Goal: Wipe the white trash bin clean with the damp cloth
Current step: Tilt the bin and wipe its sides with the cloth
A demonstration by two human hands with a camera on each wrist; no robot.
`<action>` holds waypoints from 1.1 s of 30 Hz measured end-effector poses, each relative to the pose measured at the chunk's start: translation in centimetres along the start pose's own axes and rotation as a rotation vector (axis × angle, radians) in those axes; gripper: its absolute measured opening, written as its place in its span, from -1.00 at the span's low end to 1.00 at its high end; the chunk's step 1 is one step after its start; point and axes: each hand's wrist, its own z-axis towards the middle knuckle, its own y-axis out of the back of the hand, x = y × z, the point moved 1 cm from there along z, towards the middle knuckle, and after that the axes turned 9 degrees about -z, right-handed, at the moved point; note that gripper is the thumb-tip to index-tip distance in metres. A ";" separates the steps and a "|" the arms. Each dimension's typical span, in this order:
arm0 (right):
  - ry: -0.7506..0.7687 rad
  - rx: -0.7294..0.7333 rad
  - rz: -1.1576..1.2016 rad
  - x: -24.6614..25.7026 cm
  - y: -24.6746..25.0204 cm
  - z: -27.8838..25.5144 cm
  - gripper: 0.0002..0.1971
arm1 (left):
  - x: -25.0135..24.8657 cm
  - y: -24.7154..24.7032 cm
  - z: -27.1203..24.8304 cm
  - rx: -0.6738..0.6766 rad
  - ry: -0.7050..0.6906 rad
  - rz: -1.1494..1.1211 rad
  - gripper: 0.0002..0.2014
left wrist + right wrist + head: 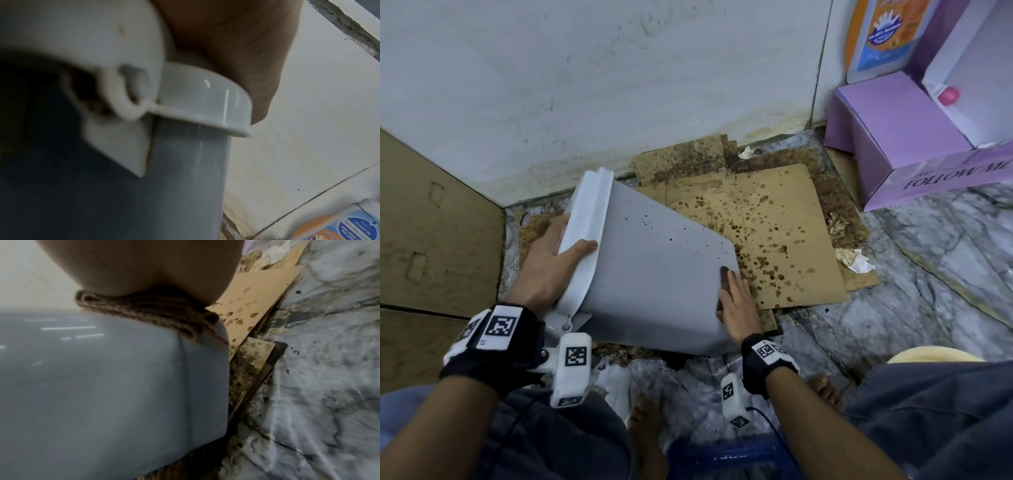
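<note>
The white trash bin [654, 267] is tipped on its side over the floor, its grey-white wall speckled with dark spots. My left hand [551, 260] grips its lidded rim [585, 219], thumb hooked over the edge; the left wrist view shows the rim [205, 104] and the bin [185, 178] close up under the left hand [236, 48]. My right hand [738, 301] lies flat with straight fingers on the bin's bottom corner and presses a brown cloth [724, 274] against it. In the right wrist view the folded knit cloth [144, 311] sits between the right hand [144, 264] and the bin [102, 369].
Stained cardboard sheets [774, 233] lie under and beyond the bin, with crumpled tissue [854, 260] at their right edge. A dirty white wall [585, 85] stands close behind. Purple boxes [893, 144] are at right, a brown carton [431, 222] at left. Marble floor [928, 291] is wet.
</note>
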 end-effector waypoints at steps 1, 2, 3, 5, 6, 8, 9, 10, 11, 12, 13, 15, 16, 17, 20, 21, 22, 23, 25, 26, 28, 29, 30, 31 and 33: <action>-0.008 -0.005 0.001 -0.4 -0.1 0.1 -0.53 | 0.1 -0.1 0.0 -0.006 -0.002 0.000 -0.41; -0.025 0.001 0.014 -0.5 -0.3 0.2 -0.53 | 0.2 -0.1 0.1 -0.012 -0.006 0.005 -0.45; -0.046 0.016 0.026 -0.3 -0.3 0.3 -0.54 | 0.2 -0.2 0.1 -0.017 -0.006 0.009 -0.47; -0.078 0.041 0.058 0.6 -0.1 0.4 -0.55 | 0.1 -0.2 0.1 -0.021 -0.008 0.011 -0.47; -0.082 0.041 0.094 1.3 0.0 0.4 -0.55 | 0.1 -0.2 0.1 -0.020 -0.014 0.018 -0.44; -0.057 0.030 0.188 3.3 1.1 -0.1 -0.53 | 0.0 -0.2 0.0 -0.012 -0.023 0.035 -0.38; -0.043 0.031 0.274 4.6 2.0 -0.6 -0.52 | 0.0 -0.2 0.0 -0.007 -0.027 0.039 -0.36; -0.035 0.042 0.374 6.1 2.8 -1.1 -0.51 | 0.0 -0.2 0.0 -0.002 -0.033 0.042 -0.35; -0.012 0.057 0.461 7.7 3.7 -1.6 -0.51 | -0.1 -0.3 0.0 0.001 -0.033 0.042 -0.35; 0.034 0.066 0.516 9.4 4.5 -2.0 -0.51 | -0.1 -0.3 0.0 0.004 -0.034 0.039 -0.37; 0.098 0.070 0.527 11.0 5.1 -2.4 -0.51 | 0.0 -0.4 0.0 0.007 -0.030 0.030 -0.39; 0.232 0.083 0.517 13.5 5.4 -2.8 -0.50 | 0.1 -0.4 -0.1 0.024 -0.014 0.014 -0.36; 0.291 0.089 0.493 14.4 5.3 -2.8 -0.49 | 0.3 -0.3 -0.2 0.038 -0.008 -0.005 -0.30; 0.339 0.086 0.466 15.1 5.0 -3.0 -0.49 | 0.4 -0.2 -0.4 0.061 0.005 -0.031 -0.22; 0.427 0.057 0.409 16.0 3.9 -3.1 -0.49 | 1.0 0.0 -0.7 0.126 0.028 -0.121 -0.03; 0.444 0.044 0.387 16.0 3.7 -3.1 -0.49 | 1.2 0.1 -0.7 0.140 0.029 -0.141 -0.01; 0.454 0.031 0.365 15.9 3.4 -2.9 -0.49 | 1.5 0.3 -0.6 0.148 0.030 -0.155 -0.02; 0.461 0.026 0.347 15.8 3.3 -2.6 -0.49 | 1.6 0.4 -0.5 0.154 0.032 -0.161 -0.03; 0.462 0.038 0.327 15.9 3.4 -2.0 -0.48 | 2.2 0.5 -0.2 0.140 0.041 -0.124 -0.08; 0.462 0.048 0.317 16.0 3.5 -1.6 -0.48 | 2.5 0.4 -0.1 0.121 0.049 -0.077 -0.10; 0.464 0.067 0.279 16.2 3.6 -0.8 -0.47 | 2.8 0.0 0.0 0.083 0.061 0.010 -0.07; 0.467 0.070 0.260 16.3 3.7 -0.5 -0.46 | 2.9 -0.2 0.0 0.066 0.066 0.050 -0.04; 0.472 0.069 0.243 16.4 3.6 -0.2 -0.46 | 2.8 -0.5 -0.1 0.049 0.067 0.092 0.00; 0.476 0.068 0.228 16.4 3.5 -0.1 -0.45 | 2.7 -0.7 -0.1 0.033 0.068 0.127 0.02; 0.484 0.061 0.208 16.4 3.4 0.2 -0.45 | 2.6 -0.9 -0.2 0.012 0.057 0.152 0.04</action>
